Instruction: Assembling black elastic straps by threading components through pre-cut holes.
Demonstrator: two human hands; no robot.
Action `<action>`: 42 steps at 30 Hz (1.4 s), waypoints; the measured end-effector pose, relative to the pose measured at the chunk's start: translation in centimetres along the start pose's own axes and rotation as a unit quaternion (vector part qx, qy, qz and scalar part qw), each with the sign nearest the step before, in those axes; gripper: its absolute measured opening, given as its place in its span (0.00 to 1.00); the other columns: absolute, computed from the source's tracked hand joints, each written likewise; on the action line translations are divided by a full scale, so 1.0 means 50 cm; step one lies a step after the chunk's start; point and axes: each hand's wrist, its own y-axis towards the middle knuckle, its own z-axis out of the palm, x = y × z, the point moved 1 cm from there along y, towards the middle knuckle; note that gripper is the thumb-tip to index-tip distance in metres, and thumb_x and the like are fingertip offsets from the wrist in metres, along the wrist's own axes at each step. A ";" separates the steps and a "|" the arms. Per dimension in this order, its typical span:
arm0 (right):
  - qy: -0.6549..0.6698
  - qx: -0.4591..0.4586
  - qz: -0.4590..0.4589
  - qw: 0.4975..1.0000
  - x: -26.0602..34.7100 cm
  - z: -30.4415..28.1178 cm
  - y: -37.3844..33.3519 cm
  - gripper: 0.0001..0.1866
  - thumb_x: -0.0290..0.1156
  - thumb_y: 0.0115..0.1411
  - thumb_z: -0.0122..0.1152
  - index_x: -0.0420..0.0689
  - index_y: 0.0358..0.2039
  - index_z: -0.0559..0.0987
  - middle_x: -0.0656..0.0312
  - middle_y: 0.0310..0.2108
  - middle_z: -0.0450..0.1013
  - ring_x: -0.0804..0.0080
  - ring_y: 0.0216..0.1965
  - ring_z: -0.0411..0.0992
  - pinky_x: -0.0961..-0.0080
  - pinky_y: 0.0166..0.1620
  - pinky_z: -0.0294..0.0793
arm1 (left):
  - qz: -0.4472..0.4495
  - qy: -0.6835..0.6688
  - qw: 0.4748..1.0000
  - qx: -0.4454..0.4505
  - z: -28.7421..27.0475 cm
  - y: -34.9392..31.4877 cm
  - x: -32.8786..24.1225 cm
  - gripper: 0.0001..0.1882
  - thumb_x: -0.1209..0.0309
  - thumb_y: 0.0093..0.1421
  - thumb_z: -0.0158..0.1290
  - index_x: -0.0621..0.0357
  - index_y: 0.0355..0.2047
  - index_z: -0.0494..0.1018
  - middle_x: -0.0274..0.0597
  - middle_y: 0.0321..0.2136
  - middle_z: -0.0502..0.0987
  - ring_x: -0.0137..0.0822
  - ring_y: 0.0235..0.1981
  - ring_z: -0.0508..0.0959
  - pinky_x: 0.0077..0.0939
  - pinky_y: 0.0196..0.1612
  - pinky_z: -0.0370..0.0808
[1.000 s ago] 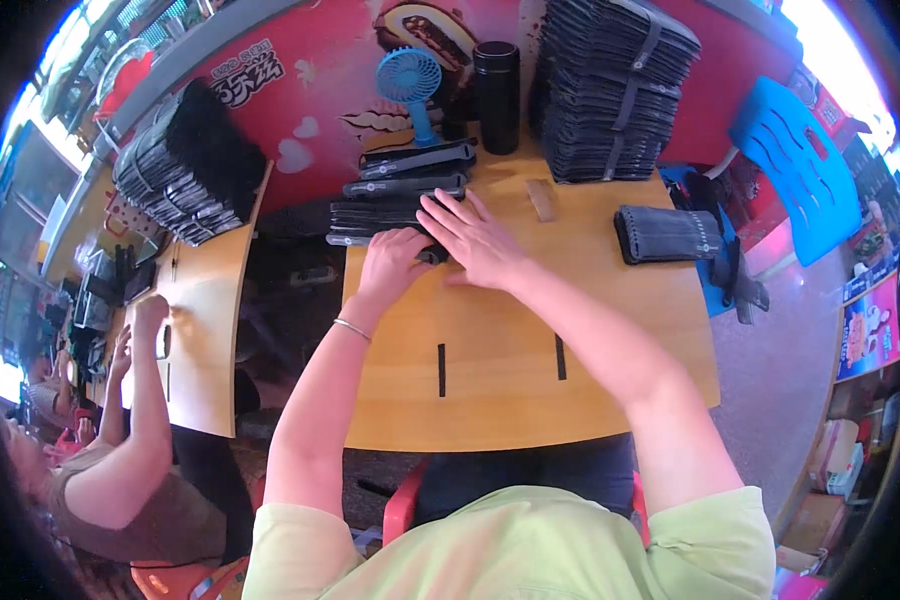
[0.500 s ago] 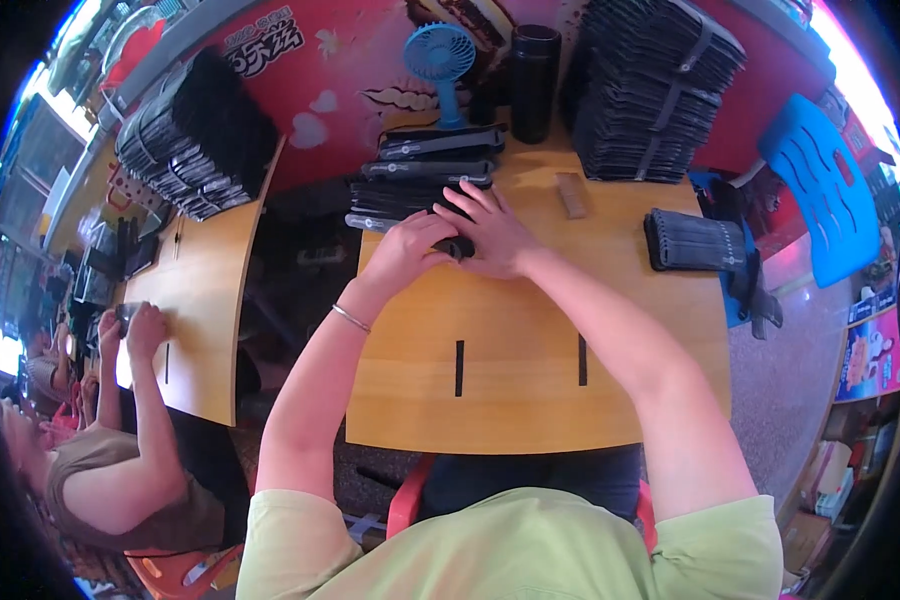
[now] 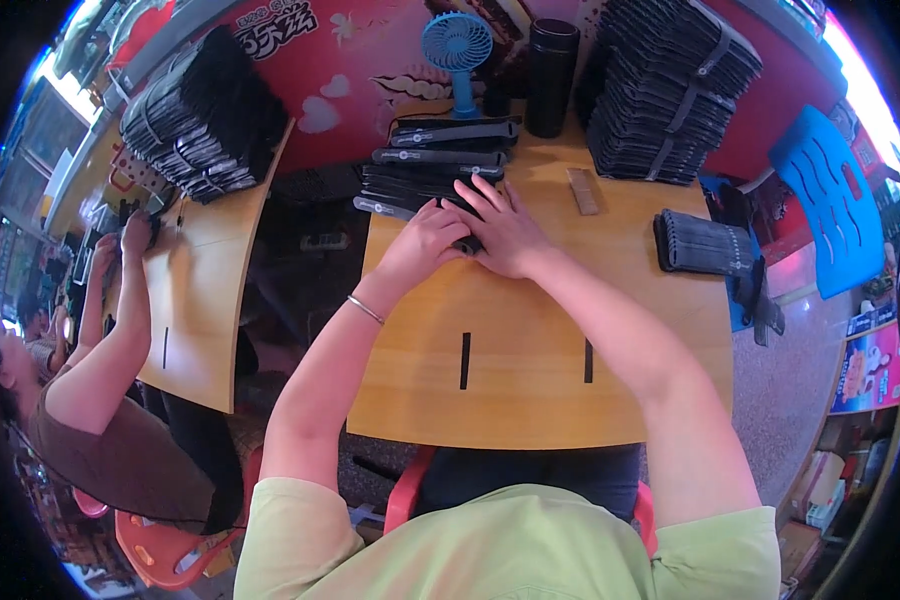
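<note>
1. Two bare hands meet at the far middle of the wooden bench point(image 3: 530, 400), side by side and touching.
2. Left hand point(image 3: 422, 243), with a thin bracelet point(image 3: 365, 309) on its wrist, lies curled over a flat black piece point(image 3: 467, 244); its fingertips press down on it.
3. Right hand point(image 3: 505, 230) lies with fingers spread, covering the same black piece and reaching onto the low pile of flat black strips point(image 3: 425, 180) just beyond.
4. Only a small dark end of the piece shows between the two hands, so its full shape cannot be told.
5. That low pile sits by the bench's far left corner, its strips fanned and overlapping.
6. Behind it, at the far edge, stand a blue handheld fan point(image 3: 457, 45) and a black cylinder point(image 3: 551, 75).
7. At the far right corner rises a tall bound stack of black pieces point(image 3: 670, 95); a small wooden block point(image 3: 584, 190) lies just before it.
8. Near the right edge lies a short black bundle point(image 3: 702, 243).
9. At the neighbouring bench on the left, another person point(image 3: 100, 400) works with raised hands beside another black stack point(image 3: 200, 115).
</note>
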 end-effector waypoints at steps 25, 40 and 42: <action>-0.003 -0.083 -0.075 0.994 -0.061 0.008 -0.011 0.31 0.40 0.57 0.57 0.59 0.62 0.61 0.62 0.66 0.49 0.59 0.67 0.44 0.50 0.62 0.54 | -0.107 -0.501 0.726 -0.458 -0.306 -0.090 0.080 0.03 0.77 0.61 0.51 0.59 0.35 0.70 0.45 0.33 0.78 0.39 0.35 0.79 0.40 0.51 0.75; -0.024 0.022 0.067 0.997 -0.009 -0.025 -0.006 0.38 0.48 0.53 0.61 0.59 0.63 0.59 0.62 0.67 0.47 0.59 0.68 0.43 0.46 0.63 0.48 | -0.187 -0.204 0.835 -0.476 -0.429 -0.230 -0.176 0.20 0.62 0.51 0.64 0.59 0.35 0.67 0.36 0.31 0.69 0.32 0.33 0.71 0.31 0.46 0.73; 0.011 -0.044 0.061 0.997 0.018 -0.025 -0.007 0.39 0.47 0.51 0.63 0.57 0.63 0.59 0.59 0.67 0.46 0.58 0.68 0.43 0.45 0.64 0.46 | -0.211 -0.130 0.865 -0.436 -0.406 -0.239 -0.231 0.22 0.62 0.49 0.66 0.60 0.35 0.67 0.37 0.31 0.69 0.32 0.34 0.72 0.31 0.45 0.73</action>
